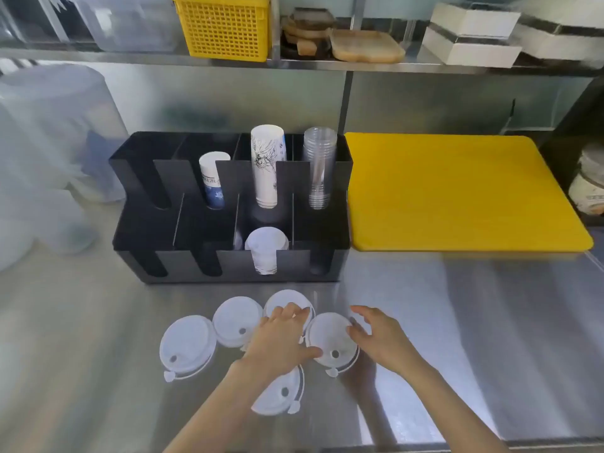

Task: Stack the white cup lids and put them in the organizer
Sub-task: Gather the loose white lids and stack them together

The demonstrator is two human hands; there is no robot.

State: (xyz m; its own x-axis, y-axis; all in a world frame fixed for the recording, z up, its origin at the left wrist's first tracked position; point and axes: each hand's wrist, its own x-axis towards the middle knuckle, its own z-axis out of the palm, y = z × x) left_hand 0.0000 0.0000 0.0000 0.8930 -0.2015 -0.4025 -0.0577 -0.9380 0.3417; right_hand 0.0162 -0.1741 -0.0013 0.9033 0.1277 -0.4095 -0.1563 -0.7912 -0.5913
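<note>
Several white cup lids lie flat on the steel counter in front of a black organizer point(163, 256). One lid point(186, 346) is at the left, another lid point(233, 322) beside it. My left hand point(281, 338) lies spread over the far middle lid point(286, 300), thumb touching the right lid point(330, 341). My right hand point(379, 338) touches that right lid's edge with its fingertips, fingers apart. A further lid point(281, 393) lies partly under my left wrist. A stack of white lids point(266, 248) stands in a front compartment of the organizer.
Paper cups point(268, 165) and clear cups point(319, 168) stand in the organizer's back slots. A yellow cutting board point(457, 191) lies to its right. Translucent tubs point(42, 158) stand at the left. A shelf above holds a yellow basket point(225, 27) and boxes.
</note>
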